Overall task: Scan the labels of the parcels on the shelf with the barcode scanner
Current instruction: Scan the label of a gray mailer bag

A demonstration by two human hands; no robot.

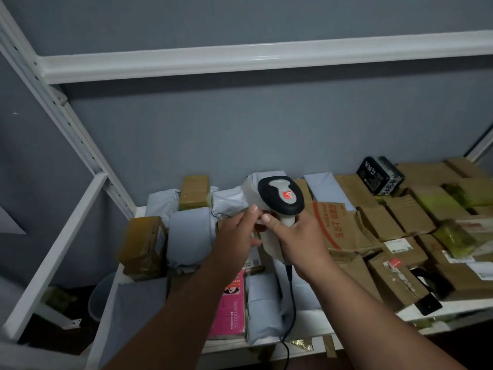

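Currently the right hand (301, 241) is wrapped round the handle of the barcode scanner (281, 198), thumb up near the neck, head raised above the parcels and tilted away toward the back wall; whether a finger sits on the trigger is hidden. The left hand (236, 236) is at the scanner's front, fingers (253, 209) reaching to a small brown-and-white thing just below the head; it looks pinched between thumb and fingers, but blur keeps me from saying what it is. Parcels crowd the shelf (346, 313): grey mailer bags (192, 236) at left and back, brown cardboard boxes (378, 220) packed edge to edge at right, a pink packet (232, 303) near the front lip, a black box (378, 177) toward the back. Risks as I judge them: with labels lying close together on the right-hand boxes, a loosely aimed beam could read a neighbour's code and log the wrong parcel. Many grey bags show no label from here, so they would need turning, and shifting one in this tight pile could push the pink packet or the front grey bag (264, 316) off the edge. The scanner cable (290, 303) drapes over the front parcels and down past the lip; a wide sweep to the right could drag it across them or snag it. The left hand, so near the scanner's window, may block the read.
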